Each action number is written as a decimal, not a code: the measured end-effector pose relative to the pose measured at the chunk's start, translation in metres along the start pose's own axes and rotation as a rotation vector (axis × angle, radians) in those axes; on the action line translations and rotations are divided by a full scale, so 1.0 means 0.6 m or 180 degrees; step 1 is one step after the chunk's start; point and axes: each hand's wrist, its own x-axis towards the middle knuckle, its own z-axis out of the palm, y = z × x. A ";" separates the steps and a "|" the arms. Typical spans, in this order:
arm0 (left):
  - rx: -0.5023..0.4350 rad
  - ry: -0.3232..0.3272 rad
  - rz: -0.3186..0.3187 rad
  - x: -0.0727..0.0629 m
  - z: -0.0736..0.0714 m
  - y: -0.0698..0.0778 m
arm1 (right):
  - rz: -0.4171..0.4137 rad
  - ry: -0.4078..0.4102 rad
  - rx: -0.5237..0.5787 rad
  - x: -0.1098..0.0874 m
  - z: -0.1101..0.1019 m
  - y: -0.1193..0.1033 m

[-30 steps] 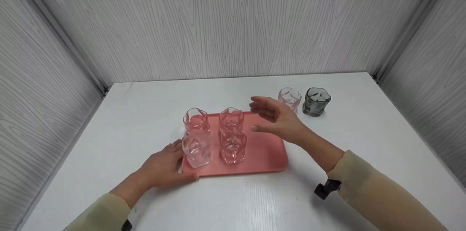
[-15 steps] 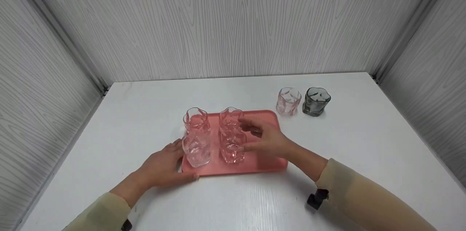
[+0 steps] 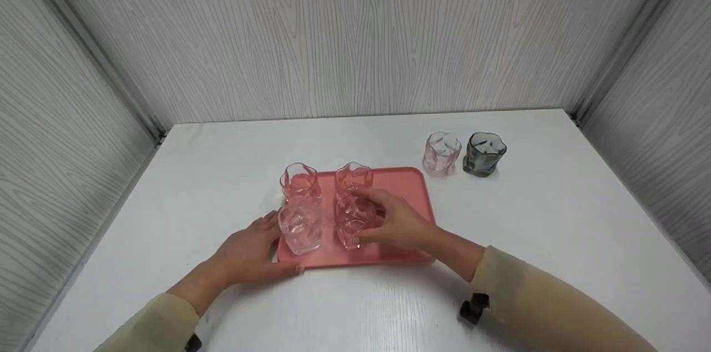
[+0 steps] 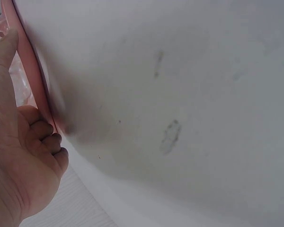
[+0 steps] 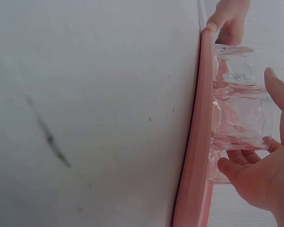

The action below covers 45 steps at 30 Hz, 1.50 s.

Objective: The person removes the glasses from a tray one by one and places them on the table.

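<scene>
Four-sided and pink, a tray (image 3: 402, 181) bears several clear, wavy-walled drinking glasses in two rows. My left hand (image 3: 250, 255) holds the tray's near left corner, thumb along the front edge and fingers at the left side, close to the front left glass (image 3: 300, 235). My right hand (image 3: 399, 224) is spread around the front right glass (image 3: 349, 230), its fingers behind and thumb in front. In the right wrist view the thumb (image 5: 276, 87) looks apart from that glass (image 5: 239, 118). Behind stand the back left glass (image 3: 300, 182) and back right glass (image 3: 353, 173).
Beyond the tray's far right corner, a pale pink glass (image 3: 441, 155) and a smoky grey glass (image 3: 483, 156) stand side by side on the white table (image 3: 555, 219). Wood-grain panels (image 3: 355, 35) close in the back and both sides.
My right hand has moved left and toward me, from near the pale pink glass to around the front right glass on the tray. The left hand stays in place.
</scene>
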 end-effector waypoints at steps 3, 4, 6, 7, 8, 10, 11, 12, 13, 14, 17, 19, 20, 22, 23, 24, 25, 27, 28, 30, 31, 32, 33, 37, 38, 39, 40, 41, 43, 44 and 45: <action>0.0001 -0.0017 -0.0012 -0.001 -0.002 0.001 | 0.0022 -0.0013 -0.0066 0.001 0.004 -0.001; 0.0001 -0.0027 -0.0018 -0.001 -0.002 0.001 | 0.0041 -0.0021 -0.0076 0.002 0.006 -0.002; 0.0004 -0.0042 -0.0031 -0.001 -0.002 0.001 | 0.0052 -0.0033 -0.0120 0.002 0.008 -0.002; 0.0006 -0.0050 -0.0039 -0.002 -0.003 0.002 | 0.0058 -0.0036 -0.0138 0.002 0.009 -0.002; 0.0009 -0.0055 -0.0041 -0.001 -0.002 0.002 | 0.0055 -0.0041 -0.0145 0.002 0.010 -0.002; 0.0012 -0.0055 -0.0040 -0.001 -0.002 0.001 | 0.0065 -0.0056 -0.0150 0.003 0.012 -0.003; 0.0013 -0.0056 -0.0040 -0.001 -0.001 0.001 | 0.0068 -0.0059 -0.0143 0.003 0.012 -0.003; 0.0014 -0.0062 -0.0046 -0.001 -0.001 0.001 | 0.0082 -0.0063 -0.0125 0.004 0.012 -0.003; 0.0014 -0.0062 -0.0050 0.000 -0.001 0.001 | 0.0087 -0.0067 -0.0110 0.004 0.012 -0.003; 0.0011 -0.0066 -0.0054 0.000 -0.002 0.001 | 0.0095 -0.0069 -0.0085 0.005 0.012 -0.003; 0.0001 -0.0078 -0.0078 0.000 -0.002 0.002 | 0.0172 -0.0070 -0.0047 0.006 0.013 -0.004; -0.0009 -0.0081 -0.0085 0.000 -0.003 0.003 | 0.0196 -0.0088 -0.0001 0.006 0.014 -0.004; -0.0013 -0.0083 -0.0084 0.000 -0.003 0.003 | 0.0209 -0.0096 0.0017 0.006 0.014 -0.004; -0.0010 -0.0076 -0.0077 -0.001 -0.002 0.003 | 0.0208 -0.0107 0.0051 0.006 0.014 -0.003; 0.0000 -0.0066 -0.0070 -0.001 -0.002 0.003 | 0.0185 -0.0115 0.0095 0.006 0.014 -0.003; 0.0007 -0.0060 -0.0063 -0.001 -0.002 0.003 | 0.0167 -0.0118 0.0135 0.006 0.014 -0.003; 0.0016 -0.0051 -0.0057 -0.001 -0.001 0.002 | 0.0152 -0.0115 0.0157 0.006 0.014 -0.002; 0.0036 -0.0036 -0.0049 -0.001 -0.001 0.002 | 0.0121 -0.0110 0.0200 0.005 0.014 -0.001; 0.0047 -0.0030 -0.0046 -0.001 -0.001 0.001 | 0.0104 -0.0111 0.0221 0.005 0.015 0.000; 0.0057 -0.0027 -0.0044 -0.001 0.000 0.001 | 0.0068 -0.0118 0.0246 0.004 0.015 0.001; 0.0059 -0.0024 -0.0044 -0.001 0.000 0.000 | 0.0047 -0.0125 0.0244 0.003 0.015 0.002; 0.0057 -0.0023 -0.0044 -0.001 0.000 0.000 | 0.0024 -0.0131 0.0239 0.003 0.014 0.002; 0.0057 -0.0024 -0.0047 -0.001 0.000 0.000 | 0.0005 -0.0141 0.0230 0.002 0.014 0.003; 0.0052 -0.0038 -0.0073 -0.001 -0.001 0.000 | 0.0017 -0.0136 0.0209 -0.001 0.008 -0.001; 0.0050 -0.0047 -0.0083 -0.001 -0.002 0.001 | 0.0033 -0.0116 0.0191 -0.003 0.004 -0.003; 0.0050 -0.0055 -0.0091 -0.001 -0.002 0.001 | 0.0043 -0.0093 0.0174 -0.004 0.000 -0.005; 0.0048 -0.0063 -0.0097 0.000 -0.002 0.001 | 0.0033 -0.0060 0.0152 -0.005 -0.005 -0.008; 0.0044 -0.0070 -0.0103 0.000 -0.002 0.001 | 0.0005 -0.0039 0.0156 -0.006 -0.011 -0.010; 0.0036 -0.0078 -0.0104 0.000 -0.003 0.002 | -0.0089 0.0002 0.0184 -0.008 -0.025 -0.013; 0.0033 -0.0077 -0.0102 0.000 -0.003 0.002 | -0.0147 0.0024 0.0175 -0.009 -0.033 -0.014; 0.0031 -0.0073 -0.0095 0.000 -0.003 0.002 | -0.0221 0.0034 0.0190 -0.010 -0.041 -0.015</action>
